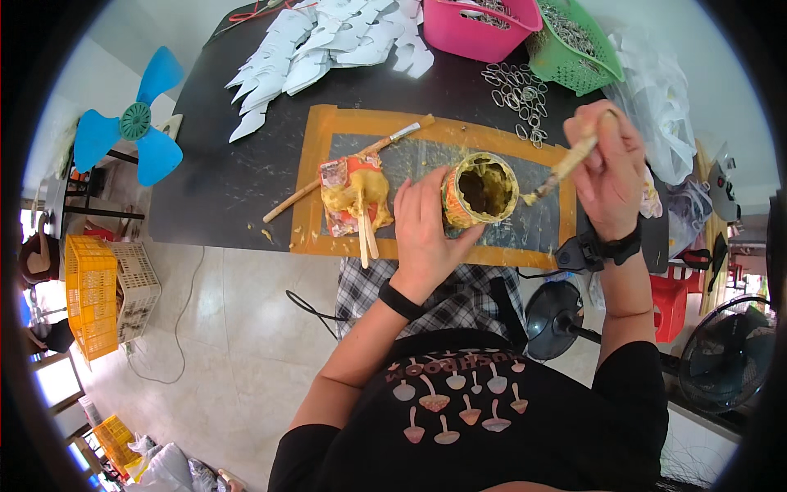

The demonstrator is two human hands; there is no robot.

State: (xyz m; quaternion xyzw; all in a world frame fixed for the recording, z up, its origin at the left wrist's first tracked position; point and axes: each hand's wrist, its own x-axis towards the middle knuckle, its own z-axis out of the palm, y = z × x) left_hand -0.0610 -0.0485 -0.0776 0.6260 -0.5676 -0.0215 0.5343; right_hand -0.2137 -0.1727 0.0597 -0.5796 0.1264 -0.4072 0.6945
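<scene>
My left hand (pixel 426 228) curls round the near left side of an open tin can (pixel 457 210), thumb below and fingers along its wall. Thick yellow-brown paste coats the can's rim and inside. Right of the can, my right hand (pixel 608 164) grips a brush (pixel 566 170) by its paste-crusted handle. The brush tip points down and left, beside the can's rim and apart from it. Left of my left hand lies a paste-smeared packet (pixel 338 174) with two light wooden sticks (pixel 366 234) stuck in the lump on it. A second long brush (pixel 316 187) lies behind the packet.
Orange tape frames a smeared work sheet (pixel 533 238) on the dark table (pixel 213 180). White cut pieces (pixel 328 45) pile up at the back. Pink (pixel 479 33) and green (pixel 578 61) baskets hold metal rings, with loose rings (pixel 518 92) before them. A blue-bladed fan (pixel 135 121) stands left.
</scene>
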